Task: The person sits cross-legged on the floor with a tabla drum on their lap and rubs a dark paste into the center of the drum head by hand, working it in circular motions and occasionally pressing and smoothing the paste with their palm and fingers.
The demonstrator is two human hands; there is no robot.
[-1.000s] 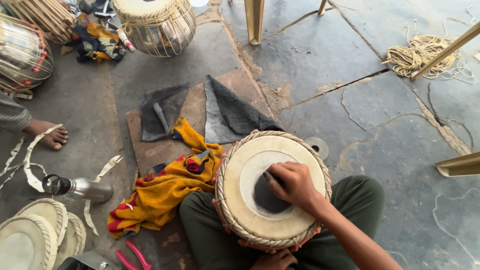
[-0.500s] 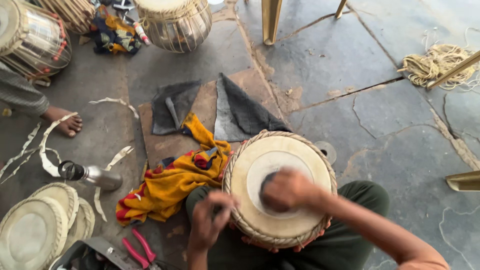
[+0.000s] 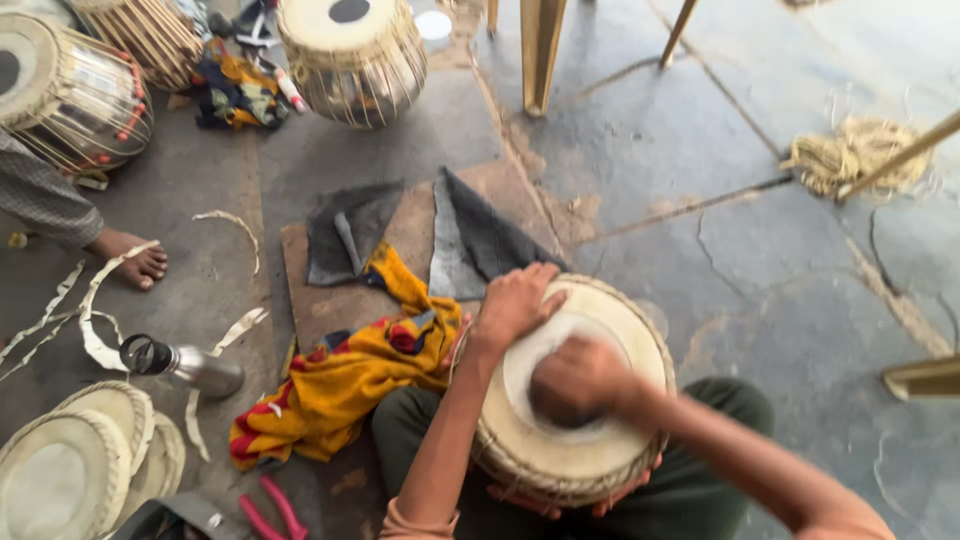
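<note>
A round hand drum with a pale skin head and braided rim rests in my lap. My left hand lies on its far left rim, fingers curled over the edge. My right hand is blurred over the dark middle patch of the head, fingers bunched; whether it holds something I cannot tell. Bare toes show under the drum's near side.
A yellow and red cloth lies left of the drum, with dark cloths on a board behind it. More drums stand at the back. A steel bottle, loose drum heads, red pliers, rope and another person's foot are around.
My left hand has come up from under the drum and now rests on its far left rim. My right hand keeps moving over the dark centre. The camera has tilted.
</note>
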